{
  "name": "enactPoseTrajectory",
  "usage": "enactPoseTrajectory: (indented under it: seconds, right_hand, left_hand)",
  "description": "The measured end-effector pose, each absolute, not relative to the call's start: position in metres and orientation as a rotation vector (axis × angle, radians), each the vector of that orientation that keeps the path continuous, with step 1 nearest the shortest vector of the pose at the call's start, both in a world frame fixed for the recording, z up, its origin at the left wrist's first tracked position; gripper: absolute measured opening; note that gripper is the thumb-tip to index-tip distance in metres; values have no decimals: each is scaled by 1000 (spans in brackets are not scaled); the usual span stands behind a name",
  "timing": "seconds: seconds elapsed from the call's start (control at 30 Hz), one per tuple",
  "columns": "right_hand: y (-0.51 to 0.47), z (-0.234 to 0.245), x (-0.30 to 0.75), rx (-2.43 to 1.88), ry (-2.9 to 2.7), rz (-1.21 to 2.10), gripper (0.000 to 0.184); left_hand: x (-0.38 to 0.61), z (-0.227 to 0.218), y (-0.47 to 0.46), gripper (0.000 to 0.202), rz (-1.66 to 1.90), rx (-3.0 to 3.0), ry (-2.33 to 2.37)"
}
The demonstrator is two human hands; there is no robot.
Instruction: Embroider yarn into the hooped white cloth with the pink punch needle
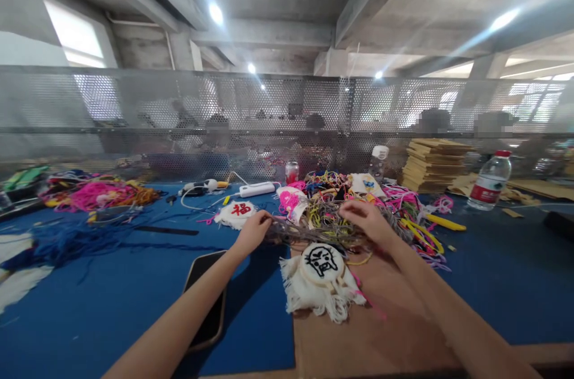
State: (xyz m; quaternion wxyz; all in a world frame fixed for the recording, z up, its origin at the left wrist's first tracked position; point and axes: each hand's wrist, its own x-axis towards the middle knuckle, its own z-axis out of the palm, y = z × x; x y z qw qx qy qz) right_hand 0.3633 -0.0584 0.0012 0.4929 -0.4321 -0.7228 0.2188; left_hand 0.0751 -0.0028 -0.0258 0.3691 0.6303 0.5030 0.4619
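A tangle of grey yarn (291, 232) stretches between my two hands. My left hand (253, 232) has its fingers pinched on the left end of these strands. At the right, my right hand (368, 221) is closed with bent fingers on the yarn; its fingertips are partly hidden. Below the strands lies a white fringed cloth (298, 295) in an embroidery hoop (341, 268), stitched with a black cartoon face. Beyond the hands spreads a mixed pile of coloured yarn (325, 211). Close to my left hand is a white embroidered piece (226, 216) with a red character.
A phone (208, 301) lies under my left forearm. Blue yarn (67, 241) and pink yarn (101, 195) cover the left side. A can (292, 172), a water bottle (489, 182) and stacked brown envelopes (433, 165) stand farther back. A perforated metal screen (278, 104) closes off the table's rear.
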Motion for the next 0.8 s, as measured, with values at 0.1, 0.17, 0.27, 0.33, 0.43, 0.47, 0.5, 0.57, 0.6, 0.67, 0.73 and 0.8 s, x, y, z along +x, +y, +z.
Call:
enactPoseTrajectory:
  seconds: [0.1,0.17,0.27,0.33,0.43,0.47,0.5,0.57,0.6,0.67,0.73,0.8]
  right_hand:
    - [-53,13,393,-928,-1240,676,21]
    - [-49,18,413,-893,-952,619,26]
    - [-44,17,435,-921,-718,488,31]
    - [-42,13,442,-993,-736,333,30]
    - [-42,3,449,-1262,-970,36,26]
    - [-43,0,451,-1382,-1040,-44,24]
    - [-44,-3,452,-1504,-1095,-111,22]
    - [-46,-5,452,-1678,-1187,-231,23]
    - [-47,-3,449,-1712,-1267,-272,23]
    - [-51,2,436,-1616,-1498,-197,24]
    - [-57,6,414,-1410,-1769,88,28]
    - [-62,5,390,-1300,-2054,338,28]
  left_hand:
    - [73,-24,1,13,1228,1383,1298]
    - [71,-23,3,15,1301,1237,1301]
    - [69,-21,5,12,1442,1061,1276]
    - [69,-19,6,9,1515,991,1234]
    - [69,-17,5,9,1574,941,1163]
    - [70,-16,5,10,1590,927,1148]
    - [69,-15,5,11,1606,913,1137]
    - [69,-12,4,13,1641,886,1121]
    - [69,-11,4,14,1661,875,1113]
    - [69,-9,3,14,1708,851,1107]
    - [69,-9,2,13,1749,832,1105]
    - [70,-11,3,11,1757,877,1105]
